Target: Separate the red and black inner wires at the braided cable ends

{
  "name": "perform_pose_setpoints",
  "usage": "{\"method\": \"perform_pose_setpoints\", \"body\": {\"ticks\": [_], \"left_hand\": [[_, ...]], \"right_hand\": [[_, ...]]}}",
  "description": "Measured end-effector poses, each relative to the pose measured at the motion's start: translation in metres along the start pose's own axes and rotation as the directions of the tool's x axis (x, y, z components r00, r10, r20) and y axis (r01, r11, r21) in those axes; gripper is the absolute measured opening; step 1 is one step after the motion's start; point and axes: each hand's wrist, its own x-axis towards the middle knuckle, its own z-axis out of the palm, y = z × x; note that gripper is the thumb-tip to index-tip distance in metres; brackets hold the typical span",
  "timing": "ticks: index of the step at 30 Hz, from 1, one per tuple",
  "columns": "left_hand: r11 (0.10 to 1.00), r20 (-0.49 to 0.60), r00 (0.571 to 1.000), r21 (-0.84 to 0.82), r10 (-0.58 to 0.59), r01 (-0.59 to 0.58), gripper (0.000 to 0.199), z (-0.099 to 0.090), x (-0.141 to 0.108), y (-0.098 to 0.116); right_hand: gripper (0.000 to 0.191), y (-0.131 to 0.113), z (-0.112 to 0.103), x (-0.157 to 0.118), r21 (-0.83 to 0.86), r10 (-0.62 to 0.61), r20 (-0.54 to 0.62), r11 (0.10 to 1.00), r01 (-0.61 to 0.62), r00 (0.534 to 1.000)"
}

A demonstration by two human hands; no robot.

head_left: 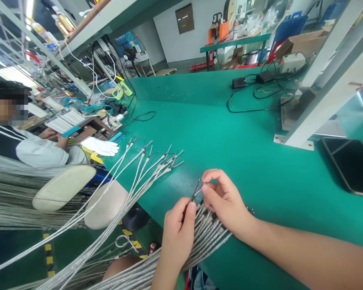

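Note:
Between thumb and forefinger, my left hand (180, 229) pinches a cable just below its stripped end. Thin red, black and white wires (196, 191) fan out from that end. My right hand (222, 197) is closed in a pinch on the tip of one of these wires. Under both hands lies a thick bundle of grey braided cables (208, 237), running off the table's near edge. To the left, a second group of pale cables (139, 181) rests on the green table (230, 141), their split wire ends pointing away from me.
A phone (351, 165) lies at the right, near a white metal post (326, 80). Black adapters (238, 83) with cords sit at the back. On the left are a white glove (99, 146), stools (105, 205) and a seated co-worker (33, 141).

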Motion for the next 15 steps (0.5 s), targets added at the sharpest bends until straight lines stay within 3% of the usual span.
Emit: {"method": "perform_pose_setpoints", "body": {"ticks": [15], "left_hand": [[0.999, 0.031, 0.999, 0.039, 0.009, -0.010, 0.036, 0.0012, 0.0009, -0.0038]], "right_hand": [[0.019, 0.0023, 0.0011, -0.0001, 0.034, 0.047, -0.032, 0.998, -0.046, 0.998]]}}
